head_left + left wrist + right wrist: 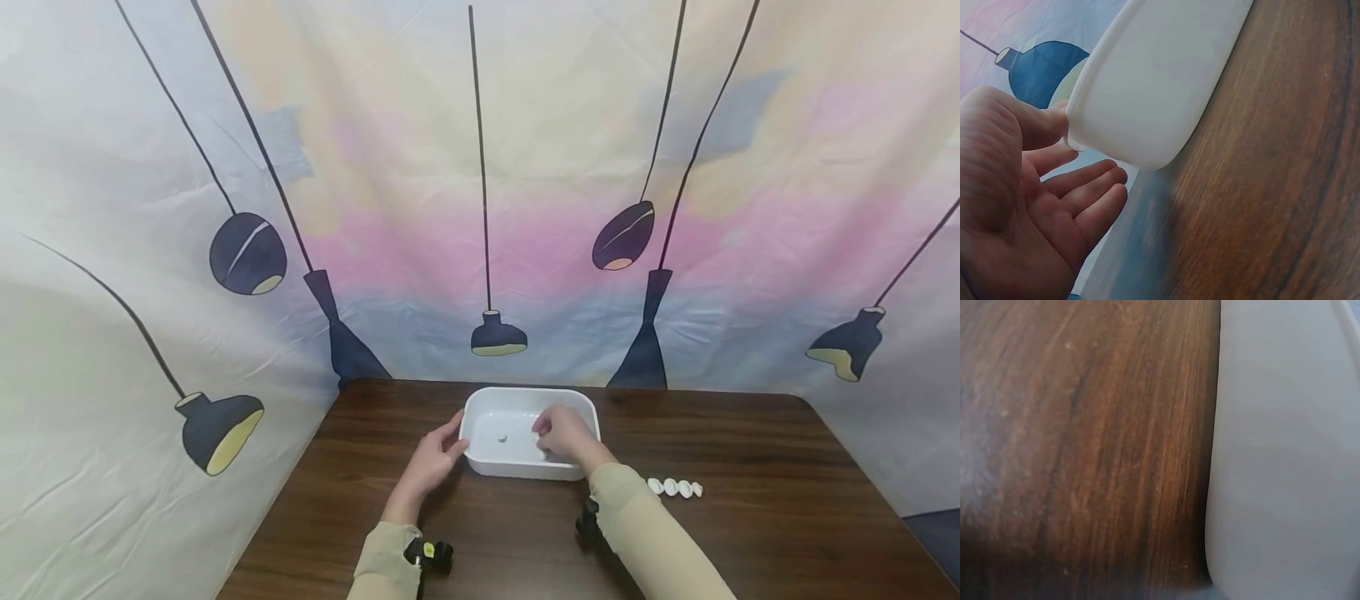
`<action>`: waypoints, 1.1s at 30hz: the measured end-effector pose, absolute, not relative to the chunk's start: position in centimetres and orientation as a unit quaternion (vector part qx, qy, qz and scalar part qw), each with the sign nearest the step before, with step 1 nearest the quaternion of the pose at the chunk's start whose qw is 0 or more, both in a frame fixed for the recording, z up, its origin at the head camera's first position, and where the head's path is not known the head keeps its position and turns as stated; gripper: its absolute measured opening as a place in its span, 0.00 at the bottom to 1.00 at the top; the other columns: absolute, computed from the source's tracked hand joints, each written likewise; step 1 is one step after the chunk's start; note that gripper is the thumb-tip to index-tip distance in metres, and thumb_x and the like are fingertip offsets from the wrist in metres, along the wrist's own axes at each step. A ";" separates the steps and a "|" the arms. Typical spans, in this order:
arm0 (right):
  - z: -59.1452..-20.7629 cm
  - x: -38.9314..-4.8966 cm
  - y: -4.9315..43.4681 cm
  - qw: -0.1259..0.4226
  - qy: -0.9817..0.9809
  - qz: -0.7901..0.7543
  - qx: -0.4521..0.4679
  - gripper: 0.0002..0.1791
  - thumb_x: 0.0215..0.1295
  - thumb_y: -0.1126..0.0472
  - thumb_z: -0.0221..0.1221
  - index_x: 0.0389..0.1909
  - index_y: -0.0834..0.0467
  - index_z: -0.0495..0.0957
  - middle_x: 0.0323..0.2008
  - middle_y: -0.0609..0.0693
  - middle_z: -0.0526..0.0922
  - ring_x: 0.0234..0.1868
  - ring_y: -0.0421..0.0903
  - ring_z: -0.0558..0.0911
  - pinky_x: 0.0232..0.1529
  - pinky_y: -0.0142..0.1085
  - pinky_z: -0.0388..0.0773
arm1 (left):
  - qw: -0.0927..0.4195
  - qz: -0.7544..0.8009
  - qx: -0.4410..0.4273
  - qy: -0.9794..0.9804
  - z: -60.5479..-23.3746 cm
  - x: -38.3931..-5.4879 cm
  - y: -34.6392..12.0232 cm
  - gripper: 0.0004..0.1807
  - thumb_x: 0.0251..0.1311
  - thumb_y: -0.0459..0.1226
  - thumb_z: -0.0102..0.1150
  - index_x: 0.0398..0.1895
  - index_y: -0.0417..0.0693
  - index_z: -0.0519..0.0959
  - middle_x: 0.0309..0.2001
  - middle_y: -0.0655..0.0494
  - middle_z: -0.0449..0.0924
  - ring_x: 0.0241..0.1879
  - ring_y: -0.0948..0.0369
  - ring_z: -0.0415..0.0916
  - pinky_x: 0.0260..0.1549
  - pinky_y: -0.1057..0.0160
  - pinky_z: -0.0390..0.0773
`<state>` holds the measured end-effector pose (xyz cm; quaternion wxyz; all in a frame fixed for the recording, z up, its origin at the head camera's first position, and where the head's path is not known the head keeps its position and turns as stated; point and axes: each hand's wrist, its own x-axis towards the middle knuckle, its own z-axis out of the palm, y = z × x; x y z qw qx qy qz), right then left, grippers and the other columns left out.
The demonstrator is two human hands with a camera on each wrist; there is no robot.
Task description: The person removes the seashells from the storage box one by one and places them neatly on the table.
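Note:
A white rectangular tray stands on the wooden table. At its left end my left hand pinches the rim between thumb and forefinger, the other fingers spread below, as the left wrist view shows with the tray wall. My right hand reaches over the front right part of the tray, fingertips down inside, pinching a small white piece. A separate small white piece lies on the tray floor. In the right wrist view only the tray's outer wall and table show; the hand is out of that frame.
Several small white round pieces lie in a row on the table, right of the tray and partly behind the right sleeve. A cloth backdrop printed with lamps hangs behind the table's far edge.

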<state>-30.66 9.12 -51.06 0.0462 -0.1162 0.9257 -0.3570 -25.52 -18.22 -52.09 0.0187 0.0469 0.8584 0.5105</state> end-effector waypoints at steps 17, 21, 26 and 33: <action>-51.1 -30.9 8.8 0.068 0.933 -0.333 -0.119 0.15 0.58 0.73 0.73 0.45 0.56 0.89 0.31 0.46 0.82 0.34 0.44 0.79 0.41 0.40 0.81 | 0.016 0.518 0.043 0.854 -52.2 -25.3 -18.3 0.32 0.78 0.37 0.58 0.83 0.48 0.66 0.80 0.45 0.65 0.79 0.41 0.62 0.75 0.36 0.62; -51.3 -30.9 8.8 0.065 0.934 -0.327 -0.125 0.14 0.58 0.73 0.73 0.43 0.56 0.89 0.31 0.46 0.82 0.34 0.43 0.79 0.42 0.41 0.81 | 0.015 0.521 0.044 0.852 -52.3 -25.3 -18.3 0.32 0.78 0.37 0.58 0.83 0.48 0.66 0.80 0.45 0.65 0.79 0.41 0.61 0.75 0.36 0.62; -51.5 -30.9 8.8 0.057 0.937 -0.318 -0.133 0.12 0.57 0.72 0.73 0.41 0.57 0.90 0.30 0.46 0.83 0.34 0.43 0.79 0.43 0.41 0.82 | 0.017 0.516 0.042 0.855 -52.4 -25.3 -18.4 0.32 0.79 0.37 0.58 0.83 0.48 0.66 0.80 0.45 0.65 0.79 0.41 0.61 0.75 0.35 0.61; -51.2 -30.8 8.9 0.066 0.935 -0.324 -0.128 0.13 0.60 0.71 0.71 0.46 0.58 0.89 0.32 0.47 0.82 0.33 0.44 0.79 0.40 0.40 0.80 | 0.021 0.511 0.038 0.858 -52.2 -25.6 -18.3 0.32 0.79 0.38 0.58 0.83 0.49 0.66 0.80 0.45 0.65 0.79 0.42 0.61 0.76 0.36 0.62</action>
